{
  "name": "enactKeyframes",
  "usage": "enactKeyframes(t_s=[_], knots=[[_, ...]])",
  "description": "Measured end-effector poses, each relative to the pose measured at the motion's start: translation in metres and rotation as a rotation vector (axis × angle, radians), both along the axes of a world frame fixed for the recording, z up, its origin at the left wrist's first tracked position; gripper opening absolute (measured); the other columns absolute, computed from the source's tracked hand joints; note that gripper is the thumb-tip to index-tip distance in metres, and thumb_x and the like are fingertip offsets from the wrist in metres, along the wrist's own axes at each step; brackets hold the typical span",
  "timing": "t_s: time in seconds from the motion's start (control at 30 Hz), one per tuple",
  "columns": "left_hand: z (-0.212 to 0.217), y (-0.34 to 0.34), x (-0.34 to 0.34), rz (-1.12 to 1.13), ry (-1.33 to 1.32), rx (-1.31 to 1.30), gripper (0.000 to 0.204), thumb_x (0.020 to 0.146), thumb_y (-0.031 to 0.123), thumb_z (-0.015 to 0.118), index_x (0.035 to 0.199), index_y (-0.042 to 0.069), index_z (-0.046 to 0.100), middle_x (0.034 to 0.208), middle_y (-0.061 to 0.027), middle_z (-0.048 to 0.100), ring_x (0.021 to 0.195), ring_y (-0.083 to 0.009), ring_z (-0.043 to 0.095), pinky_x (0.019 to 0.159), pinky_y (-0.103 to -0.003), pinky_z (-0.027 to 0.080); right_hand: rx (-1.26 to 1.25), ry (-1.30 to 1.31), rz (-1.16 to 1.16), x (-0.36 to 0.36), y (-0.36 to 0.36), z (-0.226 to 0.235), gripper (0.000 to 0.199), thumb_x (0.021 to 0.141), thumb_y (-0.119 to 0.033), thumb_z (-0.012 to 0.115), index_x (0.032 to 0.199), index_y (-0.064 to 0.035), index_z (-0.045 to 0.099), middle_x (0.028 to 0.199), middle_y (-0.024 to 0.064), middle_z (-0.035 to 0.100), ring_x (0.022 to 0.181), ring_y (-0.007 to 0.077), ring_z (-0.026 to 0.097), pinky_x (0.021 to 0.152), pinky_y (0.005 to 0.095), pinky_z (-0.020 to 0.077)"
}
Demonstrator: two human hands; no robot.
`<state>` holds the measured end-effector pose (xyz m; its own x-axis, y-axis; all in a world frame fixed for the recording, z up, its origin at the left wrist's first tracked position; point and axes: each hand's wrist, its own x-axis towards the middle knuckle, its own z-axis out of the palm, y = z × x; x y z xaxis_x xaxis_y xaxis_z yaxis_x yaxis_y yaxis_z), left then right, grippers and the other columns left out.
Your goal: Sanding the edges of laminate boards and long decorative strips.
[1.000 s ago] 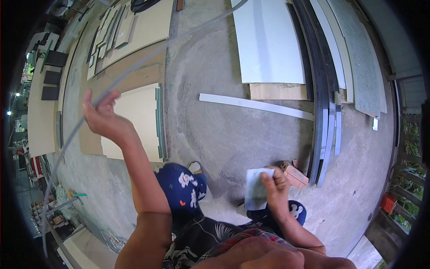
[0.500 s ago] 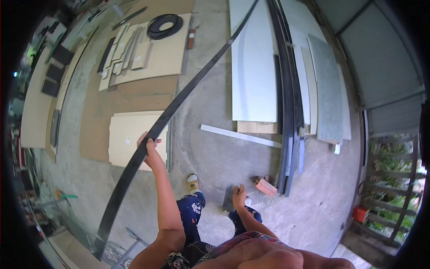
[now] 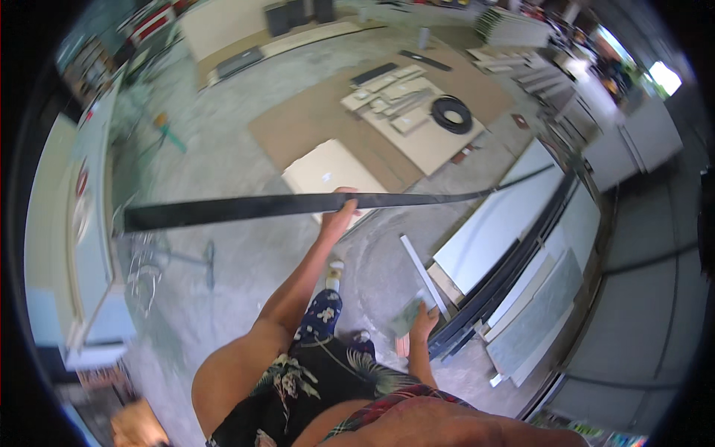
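Note:
My left hand point(image 3: 339, 216) is closed round a long, flat black strip point(image 3: 223, 211), gripping it near its middle. The strip runs almost level across the view; its wide end is at the left and its thin far end reaches over the white panel point(image 3: 495, 220). Below the strip, a stack of cream boards point(image 3: 328, 167) lies on brown sheeting. My right hand point(image 3: 424, 322), held low by my leg, grips the edge of a flat grey-green rectangular plate point(image 3: 404, 319). Motion blurs that plate, so its exact kind is unclear. A pinkish block point(image 3: 402, 346) is on the floor just under it.
Several long black strips point(image 3: 514, 272) lie beside the white panel at the right. A narrow white strip point(image 3: 424, 276) rests on the floor near my right hand. Farther off are a black coil point(image 3: 439, 112) and cut boards point(image 3: 387, 97). Pale panels point(image 3: 56, 223) stand at the left.
My view and body have turned left, so the floor items appear swung round to the right. The black strip has gone from a steep diagonal to nearly level. Both hands keep their holds.

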<state>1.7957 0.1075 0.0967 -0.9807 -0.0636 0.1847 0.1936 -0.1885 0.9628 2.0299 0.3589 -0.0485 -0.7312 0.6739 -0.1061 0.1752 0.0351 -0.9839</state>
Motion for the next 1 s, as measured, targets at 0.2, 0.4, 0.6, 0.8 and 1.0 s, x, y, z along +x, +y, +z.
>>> enactKeyframes(t_s=[0.2,0.4,0.6,0.8,1.0], knots=[[0.044,-0.046,0.084,0.063,-0.034,-0.072,0.017,0.079,0.005,0.049,0.095,0.0,0.054,0.073,-0.0068,0.056,0.057,-0.0122,0.057,0.053,-0.027,0.048,-0.353,0.122,0.397,-0.041,-0.048,0.152,0.029,0.082,-0.011,0.057,0.106,0.0054,0.054,0.096,0.0092,0.059,0.088,0.0174,0.055,0.081,0.0285,0.0414],[0.073,-0.119,0.134,0.024,-0.088,-0.145,0.024,0.082,0.007,0.05,0.104,-0.002,0.054,0.08,-0.0076,0.059,0.067,-0.0136,0.06,0.058,-0.028,0.048,-0.339,0.185,0.819,-0.058,-0.156,0.256,0.027,0.084,-0.009,0.056,0.106,0.006,0.053,0.097,0.0073,0.059,0.087,0.0129,0.054,0.08,0.0263,0.0417],[0.088,-0.203,0.165,0.002,-0.074,-0.186,0.027,0.08,0.008,0.052,0.105,-0.002,0.055,0.084,-0.0093,0.06,0.069,-0.0145,0.061,0.062,-0.029,0.049,-0.209,0.361,1.059,-0.073,-0.282,0.329,0.025,0.084,-0.008,0.055,0.106,0.0029,0.053,0.095,0.0072,0.059,0.086,0.0116,0.055,0.078,0.0258,0.043],[0.086,-0.277,0.18,-0.023,0.065,-0.327,0.036,0.085,0.021,0.058,0.114,0.001,0.051,0.108,-0.0092,0.056,0.102,-0.0159,0.052,0.088,-0.032,0.043,-0.358,0.291,1.248,-0.071,-0.394,0.343,0.028,0.084,-0.005,0.053,0.11,0.0035,0.051,0.095,0.0079,0.061,0.084,0.0106,0.057,0.075,0.0248,0.0455],[0.083,-0.307,0.178,-0.089,0.192,-0.168,0.051,0.087,0.029,0.054,0.126,0.0,0.038,0.122,-0.0097,0.046,0.111,-0.0164,0.044,0.093,-0.031,0.039,-0.558,0.273,1.296,-0.096,-0.454,0.334,0.029,0.084,-0.005,0.052,0.113,0.0018,0.049,0.097,0.0085,0.061,0.083,0.0124,0.058,0.076,0.0249,0.0468]])
